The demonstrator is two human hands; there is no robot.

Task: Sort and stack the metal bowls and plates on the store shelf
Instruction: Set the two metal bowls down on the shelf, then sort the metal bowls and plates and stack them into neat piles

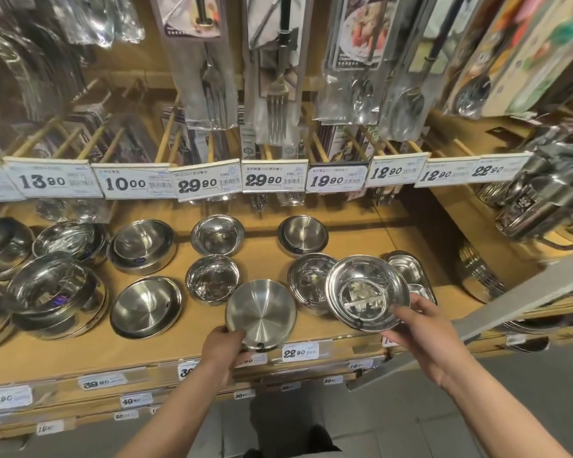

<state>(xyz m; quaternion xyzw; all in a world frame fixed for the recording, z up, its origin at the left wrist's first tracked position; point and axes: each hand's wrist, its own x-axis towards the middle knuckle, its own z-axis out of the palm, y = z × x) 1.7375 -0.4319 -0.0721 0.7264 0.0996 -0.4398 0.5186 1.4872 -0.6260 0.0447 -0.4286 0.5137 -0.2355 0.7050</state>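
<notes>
Head view: left hand grips a bowl, right hand a plate, both by near rims; likely light, stiff, slippery steel.

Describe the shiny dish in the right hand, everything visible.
The dish is round, shallow and mirror-polished metal, with a wide flared rim and a flat centre showing reflections. It is tilted towards the camera, lifted above the shelf. The right hand pinches its near rim. It overlaps the view of a divided metal tray behind.
</notes>
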